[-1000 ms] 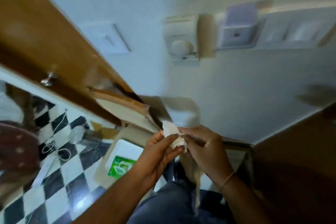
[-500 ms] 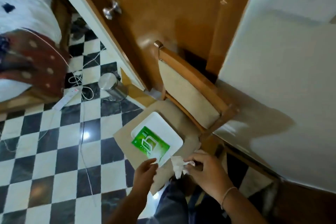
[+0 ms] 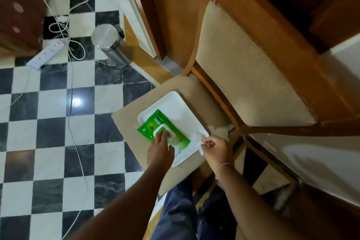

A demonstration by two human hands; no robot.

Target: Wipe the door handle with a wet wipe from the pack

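Observation:
A green pack of wet wipes (image 3: 153,125) lies on a white tray (image 3: 182,111) on the seat of a wooden chair (image 3: 251,76). My left hand (image 3: 160,150) rests on the pack, fingertips pressing its white flip lid (image 3: 158,133). My right hand (image 3: 217,151) pinches a crumpled white wet wipe (image 3: 197,139) just right of the pack, above the tray's near corner. The brown wooden door (image 3: 175,6) stands behind the chair; its handle is out of view.
A steel pedal bin (image 3: 111,45) stands on the black-and-white tiled floor beside the door. A white power strip (image 3: 45,54) and loose white cables (image 3: 72,76) lie at the left. My legs in dark blue trousers (image 3: 179,210) are in front of the chair.
The view has tilted down from the wall and door to the chair seat. My left hand has let go of the wipe and moved onto the pack's lid. My right hand keeps the wipe.

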